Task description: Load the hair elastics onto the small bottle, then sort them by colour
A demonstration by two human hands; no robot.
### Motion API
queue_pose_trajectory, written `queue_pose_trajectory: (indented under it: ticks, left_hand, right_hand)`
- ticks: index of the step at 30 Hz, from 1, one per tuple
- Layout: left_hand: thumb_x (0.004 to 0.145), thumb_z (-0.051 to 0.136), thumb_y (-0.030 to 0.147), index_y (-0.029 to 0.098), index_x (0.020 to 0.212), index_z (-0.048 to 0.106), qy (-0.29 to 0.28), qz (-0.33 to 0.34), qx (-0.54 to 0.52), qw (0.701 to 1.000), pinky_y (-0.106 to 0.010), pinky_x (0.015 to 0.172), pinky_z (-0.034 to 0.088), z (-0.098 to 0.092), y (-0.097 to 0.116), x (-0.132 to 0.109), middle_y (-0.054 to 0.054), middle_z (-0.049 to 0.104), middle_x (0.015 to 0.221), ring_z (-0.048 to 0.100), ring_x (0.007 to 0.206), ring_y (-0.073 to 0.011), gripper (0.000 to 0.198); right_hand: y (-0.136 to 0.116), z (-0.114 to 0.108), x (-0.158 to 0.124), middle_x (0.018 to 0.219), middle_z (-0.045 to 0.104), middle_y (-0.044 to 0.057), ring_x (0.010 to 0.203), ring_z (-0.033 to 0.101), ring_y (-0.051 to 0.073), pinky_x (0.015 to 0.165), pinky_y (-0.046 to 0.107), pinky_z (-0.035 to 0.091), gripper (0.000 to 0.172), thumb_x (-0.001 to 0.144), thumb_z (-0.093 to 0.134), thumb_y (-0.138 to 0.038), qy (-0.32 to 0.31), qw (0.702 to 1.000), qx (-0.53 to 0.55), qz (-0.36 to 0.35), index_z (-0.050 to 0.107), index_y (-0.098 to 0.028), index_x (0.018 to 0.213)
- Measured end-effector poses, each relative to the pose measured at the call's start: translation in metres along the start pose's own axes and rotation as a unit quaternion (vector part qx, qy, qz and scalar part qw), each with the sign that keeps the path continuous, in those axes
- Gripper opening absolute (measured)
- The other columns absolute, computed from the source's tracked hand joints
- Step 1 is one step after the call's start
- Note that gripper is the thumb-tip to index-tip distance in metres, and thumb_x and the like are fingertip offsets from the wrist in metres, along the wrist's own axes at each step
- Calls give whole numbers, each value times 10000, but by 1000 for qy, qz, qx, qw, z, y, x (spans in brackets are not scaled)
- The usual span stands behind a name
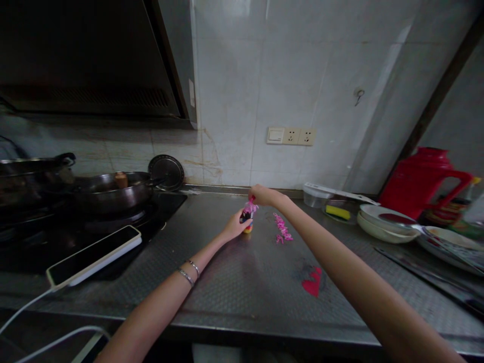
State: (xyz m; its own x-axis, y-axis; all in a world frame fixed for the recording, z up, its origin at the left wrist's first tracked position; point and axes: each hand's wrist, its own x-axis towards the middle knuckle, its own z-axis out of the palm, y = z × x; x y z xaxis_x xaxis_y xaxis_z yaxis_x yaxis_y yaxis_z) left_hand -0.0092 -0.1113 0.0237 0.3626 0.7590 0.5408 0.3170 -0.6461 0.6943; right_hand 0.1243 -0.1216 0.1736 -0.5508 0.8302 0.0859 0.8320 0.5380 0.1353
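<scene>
My left hand (pixel 236 225) is wrapped around a small dark container (pixel 247 228) with yellow and red near its base, standing on the metal counter. A tuft of pink shreds (pixel 250 207) shows at its top. Just above, my right hand (pixel 260 194) is closed, its fingers pinching at the pink shreds; the fingertips are partly hidden. To the right lies a loose row of pink and white shreds (pixel 283 229). Nearer the front edge, beside my right forearm, is a red heart-shaped piece (pixel 313 283).
On the left, a phone (pixel 94 254) with a white cable lies across the stove's edge, with a pan (pixel 113 194) behind it. At right are a yellow sponge (pixel 338 213), stacked bowls (pixel 378 227) and a red thermos (pixel 414 181). The tiled wall has sockets (pixel 291 136).
</scene>
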Motion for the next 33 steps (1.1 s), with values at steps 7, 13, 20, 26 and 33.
queue_pose_trajectory:
  ticks: [7,13,20,26,33]
  left_hand:
    - [749,566,280,153,1094,517,-1,-4,13,1000,-343,848,429,-1,2,1,-76,623,992,572,899,-191,372]
    - [755,554,301,155,1092,519,0,-12,6,1000,-312,802,450,-1,1,1,-66,624,962,581,843,-173,369]
    - [756,544,305,151,1082,513,-2,-14,4,1000,-296,769,453,0,-2,0,-57,616,965,573,826,-162,362]
    - [753,546,303,157,1070,508,2,-3,4,1000,-296,784,445,2,-7,1,-56,615,968,573,852,-161,351]
    - [741,557,285,154,1058,516,-5,-19,1,1000,-290,752,453,1,-7,3,-52,616,950,573,812,-153,345]
  right_hand:
    - [-2,-1,0,782,695,81,708,614,153,580,176,399,307,636,524,-18,9,1000,13,-10,709,-135,851]
    - [10,2,-6,790,688,62,692,598,135,587,170,396,298,661,524,-54,32,997,73,1,697,-139,888]
    - [11,20,-15,701,659,72,624,545,116,585,188,366,288,795,438,-232,64,991,117,1,680,-83,750]
    - [9,41,-10,804,652,119,737,575,169,666,224,380,358,880,367,-316,57,997,44,17,652,-105,831]
    - [8,42,-10,825,649,112,784,585,176,720,226,390,491,888,309,-442,74,990,119,32,660,-104,820]
